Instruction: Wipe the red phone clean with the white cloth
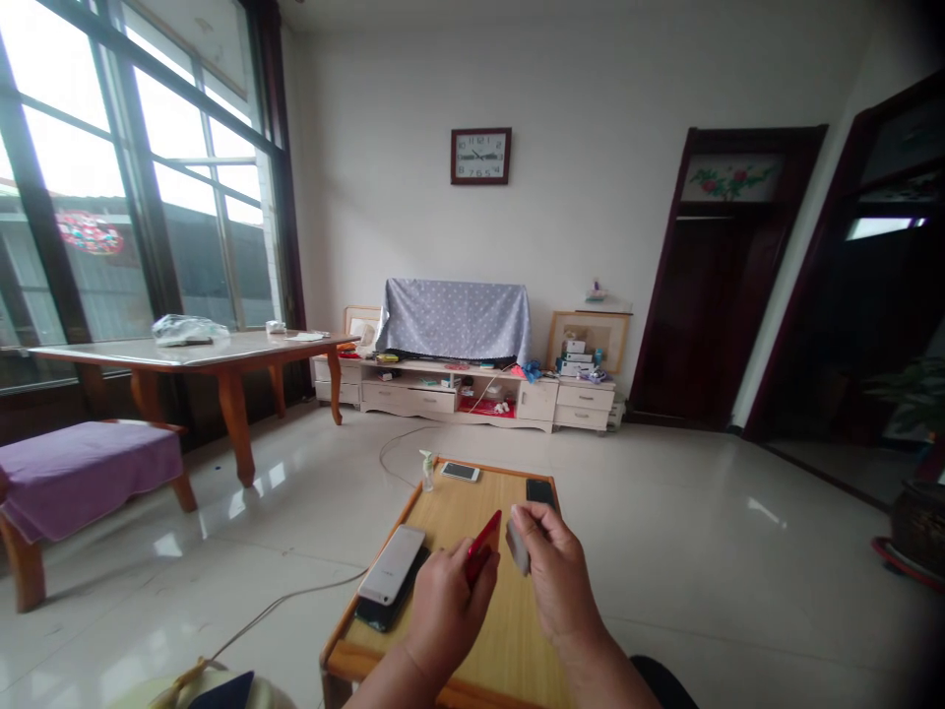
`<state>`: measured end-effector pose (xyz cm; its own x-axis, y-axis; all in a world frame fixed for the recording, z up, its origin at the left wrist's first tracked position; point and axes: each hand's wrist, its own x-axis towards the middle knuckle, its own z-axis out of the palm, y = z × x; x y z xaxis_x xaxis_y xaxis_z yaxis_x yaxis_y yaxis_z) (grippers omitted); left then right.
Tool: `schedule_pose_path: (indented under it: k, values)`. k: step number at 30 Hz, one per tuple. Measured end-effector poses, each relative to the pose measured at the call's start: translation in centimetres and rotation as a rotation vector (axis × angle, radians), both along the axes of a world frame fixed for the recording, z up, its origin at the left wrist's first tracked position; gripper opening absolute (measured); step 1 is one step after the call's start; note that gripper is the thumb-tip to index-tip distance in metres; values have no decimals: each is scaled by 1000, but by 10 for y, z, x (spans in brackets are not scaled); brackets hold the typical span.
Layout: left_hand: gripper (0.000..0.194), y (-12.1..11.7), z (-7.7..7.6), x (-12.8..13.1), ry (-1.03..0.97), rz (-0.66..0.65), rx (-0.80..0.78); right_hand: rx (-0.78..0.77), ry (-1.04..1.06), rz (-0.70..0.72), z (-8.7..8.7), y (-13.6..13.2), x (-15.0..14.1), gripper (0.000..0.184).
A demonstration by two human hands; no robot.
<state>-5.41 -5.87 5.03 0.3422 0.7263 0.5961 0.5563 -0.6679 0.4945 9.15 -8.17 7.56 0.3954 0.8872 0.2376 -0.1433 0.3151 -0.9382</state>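
My left hand (450, 603) is closed round a thin red phone (484, 547), tilted up with its edge towards me. In the fingers of my right hand (552, 561) is a small grey cloth (518, 547), pinched just right of the phone with a narrow gap between them. Both hands are above a low wooden table (509, 645). By my left hand, a silver phone (394, 563) lies partly on top of a dark phone (384, 612). Behind my right hand lies a black phone (539, 490).
At the table's far end are a white phone (461, 473) and a small spray bottle (427, 473). A cable (295, 598) runs along the floor at the left. Beyond stand a white TV cabinet (409, 396), a larger table (236, 418) and a stool with a purple cover (95, 468).
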Motion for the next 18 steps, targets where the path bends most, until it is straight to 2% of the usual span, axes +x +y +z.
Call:
schedule_pose_path:
  k: [5,9,13,18]
  values:
    - [14,5,-2,0,34,18,190,103,-254,179,17,-19,-16,33]
    - [6,4,-1,-2,105,42,265,53,-188,130,26,-12,-11,37]
    - [7,5,-3,-3,143,73,268,33,-145,89,23,-7,-11,38]
    - [12,10,-8,-4,147,65,299,70,-252,194,15,-14,-20,33]
